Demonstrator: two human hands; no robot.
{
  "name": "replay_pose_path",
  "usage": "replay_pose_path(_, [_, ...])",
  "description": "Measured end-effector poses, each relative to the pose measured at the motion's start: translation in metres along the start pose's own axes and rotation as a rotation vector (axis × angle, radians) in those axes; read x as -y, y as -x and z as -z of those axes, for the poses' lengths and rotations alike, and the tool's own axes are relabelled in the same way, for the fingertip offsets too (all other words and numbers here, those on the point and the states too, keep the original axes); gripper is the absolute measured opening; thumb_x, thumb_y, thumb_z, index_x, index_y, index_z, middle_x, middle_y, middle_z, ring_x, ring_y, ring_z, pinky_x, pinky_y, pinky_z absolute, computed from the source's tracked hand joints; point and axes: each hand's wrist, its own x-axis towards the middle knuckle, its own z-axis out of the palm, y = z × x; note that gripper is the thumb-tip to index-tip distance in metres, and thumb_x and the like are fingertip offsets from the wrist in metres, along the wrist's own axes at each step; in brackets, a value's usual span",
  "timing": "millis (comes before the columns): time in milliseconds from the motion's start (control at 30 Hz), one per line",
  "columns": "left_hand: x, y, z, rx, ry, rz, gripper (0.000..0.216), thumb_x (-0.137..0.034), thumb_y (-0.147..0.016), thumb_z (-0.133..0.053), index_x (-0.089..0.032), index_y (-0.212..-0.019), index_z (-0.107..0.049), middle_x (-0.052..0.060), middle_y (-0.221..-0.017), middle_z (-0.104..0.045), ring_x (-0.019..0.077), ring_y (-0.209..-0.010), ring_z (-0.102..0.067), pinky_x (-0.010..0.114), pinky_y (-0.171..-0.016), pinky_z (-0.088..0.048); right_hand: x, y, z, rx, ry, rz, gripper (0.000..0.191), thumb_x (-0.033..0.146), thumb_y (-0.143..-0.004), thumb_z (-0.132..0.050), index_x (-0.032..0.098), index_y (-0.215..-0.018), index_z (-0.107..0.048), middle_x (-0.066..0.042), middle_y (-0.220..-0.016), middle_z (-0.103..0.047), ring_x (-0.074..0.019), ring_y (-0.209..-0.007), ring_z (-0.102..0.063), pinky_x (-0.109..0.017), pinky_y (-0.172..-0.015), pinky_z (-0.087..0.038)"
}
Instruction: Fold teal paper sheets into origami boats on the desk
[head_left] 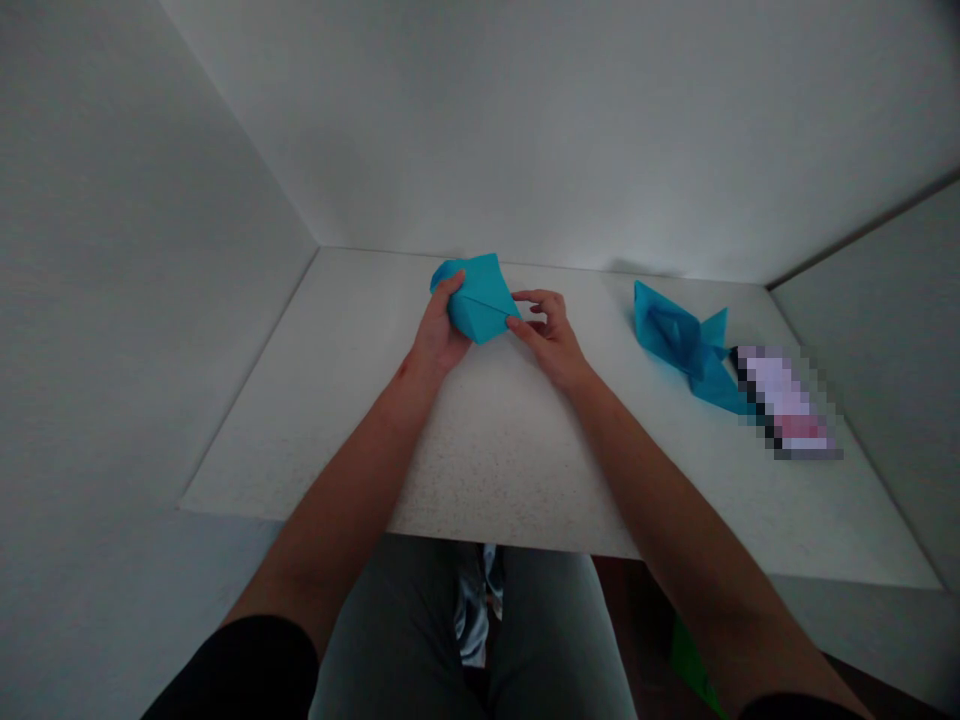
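A white tabletop (495,450) bears folded blue paper (675,338); also a pixelated slab (781,398)

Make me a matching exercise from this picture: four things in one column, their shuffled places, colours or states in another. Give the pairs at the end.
1. Left hand
2. Right hand
3. Loose folded paper
4. Table

A. White, speckled
B. Thumb at the right corner of the held paper
C. Lying to the right of both hands
D. Gripping the held paper's left side

Pairs: 1-D, 2-B, 3-C, 4-A
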Motion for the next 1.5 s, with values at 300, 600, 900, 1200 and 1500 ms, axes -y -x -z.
replay_pose_path(300, [0.003,0.003,-0.004,0.001,-0.033,0.049,0.055,-0.051,-0.088,-0.077,-0.02,-0.133,-0.069,0.012,-0.122,-0.08,0.0342,-0.125,-0.074,0.046,-0.104,-0.063,-0.002,-0.004,-0.002,0.094,-0.071,-0.022,0.051,0.068,-0.088,-0.078,0.035,-0.125,-0.064,-0.003,-0.115,-0.06,-0.0162,-0.081,-0.054,-0.032,-0.069,-0.054])
replay_pose_path(600, [0.018,-0.003,0.002,0.065,-0.143,0.103,0.048,-0.047,-0.081,-0.084,-0.018,-0.118,-0.073,0.013,-0.109,-0.083,0.0324,-0.113,-0.078,0.041,-0.1,-0.063,-0.001,-0.002,-0.005,0.14,-0.131,-0.048,0.069,0.073,-0.08,-0.084,0.036,-0.13,-0.056,0.0,-0.11,-0.06,-0.0138,-0.071,-0.053,-0.03,-0.06,-0.05])
replay_pose_path(900, [0.019,0.005,0.0,0.127,-0.177,0.041,0.047,-0.046,-0.075,-0.095,-0.02,-0.108,-0.074,0.008,-0.102,-0.082,0.0281,-0.106,-0.079,0.038,-0.095,-0.062,0.001,-0.005,0.0,0.105,-0.133,-0.058,0.056,0.072,-0.09,-0.075,0.037,-0.131,-0.059,-0.001,-0.105,-0.059,-0.0157,-0.071,-0.052,-0.032,-0.06,-0.052])
replay_pose_path(1200, [0.024,0.005,-0.001,0.191,-0.309,-0.009,0.041,-0.034,-0.062,-0.101,-0.021,-0.088,-0.074,0.004,-0.088,-0.08,0.0261,-0.096,-0.078,0.036,-0.089,-0.06,-0.002,-0.005,0.0,0.095,-0.136,-0.044,0.054,0.074,-0.093,-0.069,0.038,-0.132,-0.059,-0.001,-0.106,-0.058,-0.0164,-0.074,-0.054,-0.034,-0.069,-0.056])
replay_pose_path(1500, [0.031,-0.006,0.002,0.152,-0.332,-0.102,0.04,-0.051,-0.078,-0.087,-0.02,-0.097,-0.071,0.007,-0.099,-0.08,0.0256,-0.099,-0.077,0.036,-0.089,-0.059,0.004,-0.003,0.001,0.116,-0.183,-0.03,0.061,0.072,-0.088,-0.078,0.037,-0.133,-0.057,0.0,-0.104,-0.058,-0.0139,-0.074,-0.056,-0.028,-0.064,-0.057])
